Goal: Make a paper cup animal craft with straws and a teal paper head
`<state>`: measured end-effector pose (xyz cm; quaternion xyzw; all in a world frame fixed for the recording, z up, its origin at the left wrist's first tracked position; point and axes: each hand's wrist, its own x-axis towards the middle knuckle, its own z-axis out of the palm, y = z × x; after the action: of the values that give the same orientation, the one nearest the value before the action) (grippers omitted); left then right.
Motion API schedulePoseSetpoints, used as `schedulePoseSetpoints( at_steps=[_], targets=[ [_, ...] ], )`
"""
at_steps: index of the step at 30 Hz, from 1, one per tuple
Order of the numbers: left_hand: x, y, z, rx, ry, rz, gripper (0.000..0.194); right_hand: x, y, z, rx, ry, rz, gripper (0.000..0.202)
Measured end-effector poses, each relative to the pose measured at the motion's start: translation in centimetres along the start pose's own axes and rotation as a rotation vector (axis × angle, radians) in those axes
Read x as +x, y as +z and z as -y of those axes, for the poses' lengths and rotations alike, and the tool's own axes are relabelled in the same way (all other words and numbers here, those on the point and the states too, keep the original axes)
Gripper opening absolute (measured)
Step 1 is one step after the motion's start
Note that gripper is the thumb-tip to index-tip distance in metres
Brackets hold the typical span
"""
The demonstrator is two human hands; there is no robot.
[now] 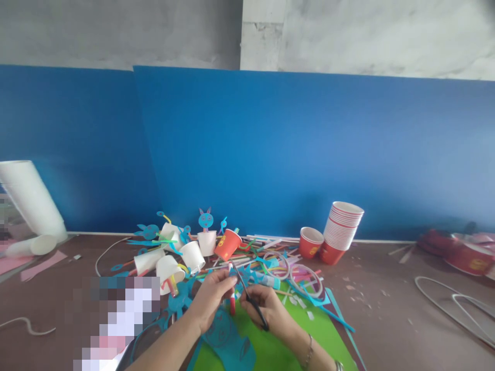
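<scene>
My right hand (270,309) grips black-handled scissors (255,306), whose blades point up and left toward my left hand (214,296). The fingers of my left hand are pinched at a small blue paper piece (238,275) beside the blades; its outline is partly hidden. A red and white marker (232,301) shows between the hands. Below them, blue paper with drawn faces (224,335) lies on a green sheet (301,340). Behind the hands are straws in many colours and a white tape ring (306,282).
White paper cups (192,256) with blue cutouts lie at the left, near a red cup (228,244). Stacked red and white cups (342,226) stand back right beside another red cup (310,242). A blue panel (270,149) rises behind the brown table (386,309).
</scene>
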<state>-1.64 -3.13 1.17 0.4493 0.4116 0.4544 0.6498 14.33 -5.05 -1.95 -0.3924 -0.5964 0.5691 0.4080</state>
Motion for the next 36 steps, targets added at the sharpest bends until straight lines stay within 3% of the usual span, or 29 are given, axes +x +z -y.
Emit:
schedulePoseSetpoints(
  at_steps=[4,21,36],
  targets=[
    [-0.06,0.04,0.09,0.042,0.027,0.032,0.027,-0.05,0.26,0.03,0.045,0.008,-0.001,0.041],
    [0.15,-0.25,-0.32,0.067,0.017,0.028,0.026,-0.13,-0.03,0.58,-0.046,-0.020,-0.008,0.030],
    [-0.56,0.65,0.17,-0.074,-0.003,0.007,0.027,-0.11,0.41,0.02,0.053,0.018,-0.007,0.050]
  ],
)
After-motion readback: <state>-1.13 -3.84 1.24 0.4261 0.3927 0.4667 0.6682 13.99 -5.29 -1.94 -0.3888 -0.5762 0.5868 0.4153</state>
